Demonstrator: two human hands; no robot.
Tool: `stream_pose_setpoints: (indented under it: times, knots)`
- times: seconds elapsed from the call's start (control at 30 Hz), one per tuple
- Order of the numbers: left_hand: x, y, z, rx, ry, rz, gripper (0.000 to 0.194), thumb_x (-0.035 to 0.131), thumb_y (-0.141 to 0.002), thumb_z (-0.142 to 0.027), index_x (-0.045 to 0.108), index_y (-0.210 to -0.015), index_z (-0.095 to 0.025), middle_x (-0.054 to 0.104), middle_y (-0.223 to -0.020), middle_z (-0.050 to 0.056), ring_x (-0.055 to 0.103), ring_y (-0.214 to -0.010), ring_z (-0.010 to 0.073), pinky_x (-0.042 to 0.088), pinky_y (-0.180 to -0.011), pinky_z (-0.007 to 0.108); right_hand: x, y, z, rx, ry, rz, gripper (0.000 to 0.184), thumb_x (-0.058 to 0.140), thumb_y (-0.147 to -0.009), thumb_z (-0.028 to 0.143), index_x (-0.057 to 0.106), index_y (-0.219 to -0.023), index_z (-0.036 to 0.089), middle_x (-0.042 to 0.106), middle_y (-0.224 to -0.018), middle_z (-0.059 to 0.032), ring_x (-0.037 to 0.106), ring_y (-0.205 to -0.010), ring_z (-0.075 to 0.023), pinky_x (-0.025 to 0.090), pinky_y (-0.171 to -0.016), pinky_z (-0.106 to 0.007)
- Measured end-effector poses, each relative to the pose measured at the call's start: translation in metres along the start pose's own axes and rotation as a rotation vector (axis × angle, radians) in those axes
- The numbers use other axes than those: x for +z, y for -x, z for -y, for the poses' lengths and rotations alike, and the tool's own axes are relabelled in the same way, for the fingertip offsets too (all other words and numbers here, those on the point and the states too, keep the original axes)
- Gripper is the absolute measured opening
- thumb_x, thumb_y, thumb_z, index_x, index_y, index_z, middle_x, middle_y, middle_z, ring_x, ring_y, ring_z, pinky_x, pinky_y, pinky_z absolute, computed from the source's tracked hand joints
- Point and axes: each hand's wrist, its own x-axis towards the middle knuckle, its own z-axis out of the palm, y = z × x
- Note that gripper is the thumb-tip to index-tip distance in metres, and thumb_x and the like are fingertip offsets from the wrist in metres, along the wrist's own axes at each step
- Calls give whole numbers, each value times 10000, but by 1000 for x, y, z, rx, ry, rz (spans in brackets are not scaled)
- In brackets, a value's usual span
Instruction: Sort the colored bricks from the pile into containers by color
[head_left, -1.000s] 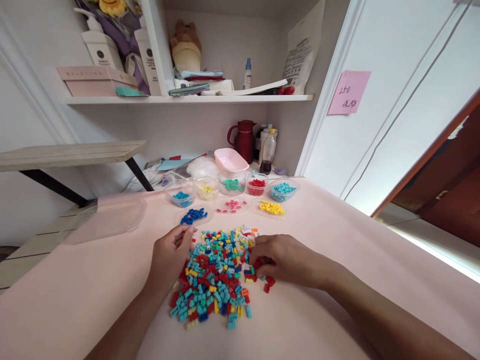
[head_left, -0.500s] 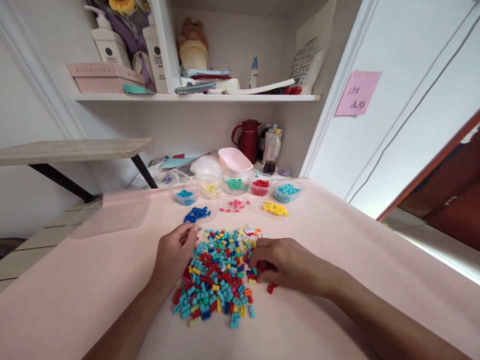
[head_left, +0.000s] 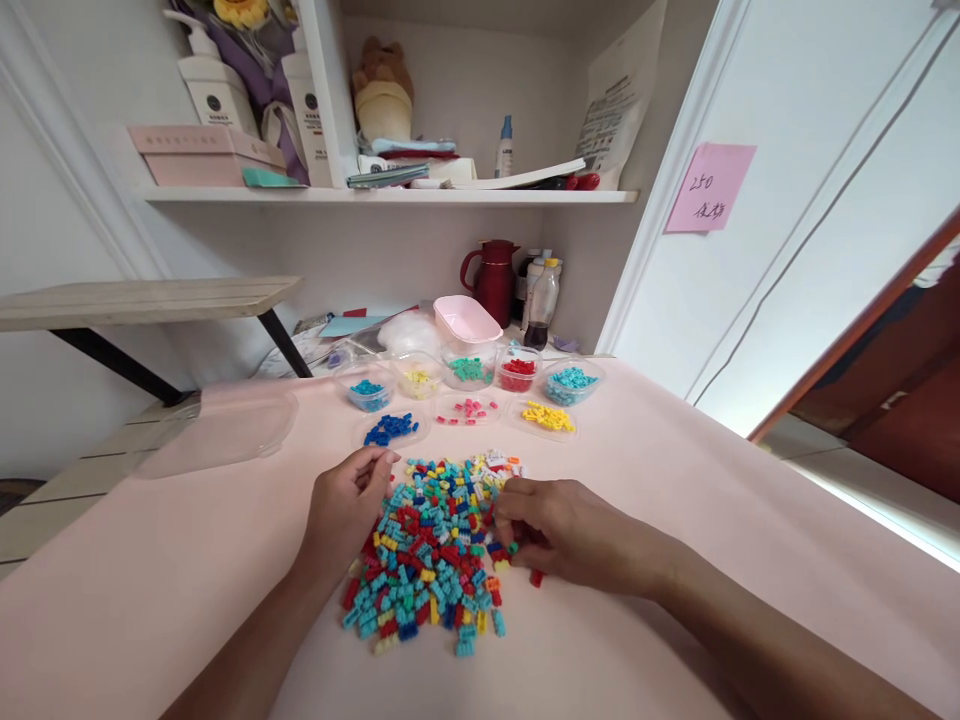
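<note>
A heap of small toy building bricks [head_left: 427,545] in mixed colours lies on the pink-covered table in front of me. My left hand [head_left: 352,500] rests at the heap's left edge, fingers curled and thumb against the index finger. Whatever is in that pinch is hidden. Over the right edge of the heap, my right hand [head_left: 551,530] bends its fingers and thumb down among the bricks. A green brick [head_left: 513,547] shows by its fingertips; what they grip is not clear. One red brick [head_left: 537,578] lies just below this hand.
Behind the heap stand clear tubs of sorted bricks: dark blue [head_left: 390,429], pink [head_left: 466,410], yellow [head_left: 548,416], red [head_left: 518,375], green [head_left: 469,369] and others. A clear lid [head_left: 225,435] lies at left. Farther back are a pink basin [head_left: 466,318] and dark red jug [head_left: 493,280].
My right hand's fingers have drawn closer together over the bricks, covering the red ones seen under it before. My left hand keeps its place and curl. The view has shifted slightly.
</note>
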Motion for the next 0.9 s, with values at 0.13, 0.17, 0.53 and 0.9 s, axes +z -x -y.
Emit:
stream_pose_setpoints:
  times: [0.13,0.17,0.53,0.9]
  knots:
    - [0,0,1,-4,0,7,362,552,-784,-508,687,-840,-177,580,-555,-31,491,-417,107,393,-438,213,0,0,-1,-3,-11,-21,130,570,-747,101,550,-819,208,598,-846,10,500,-708,-118,355,-627,-220]
    - [0,0,1,-4,0,5,360,553,-784,-506,688,-841,-177,582,-558,-29,493,-422,108,395,-440,212,-1,0,-1,-4,-27,-36,121,568,-757,104,556,-820,207,602,-837,10,506,-714,-120,360,-628,-220]
    - [0,-3,6,15,33,-11,324,553,-784,-488,674,-794,-187,572,-507,-38,498,-381,111,391,-413,209,-4,-3,-5,178,-363,-178,41,615,-762,196,615,-802,189,580,-796,3,488,-629,-105,397,-566,-213]
    - [1,-7,20,-21,99,-6,350,468,-819,-496,656,-792,-201,523,-492,-42,475,-370,106,371,-383,193,-37,-78,-32,223,-195,-397,85,593,-774,253,637,-812,191,619,-672,4,559,-584,-138,401,-552,-233]
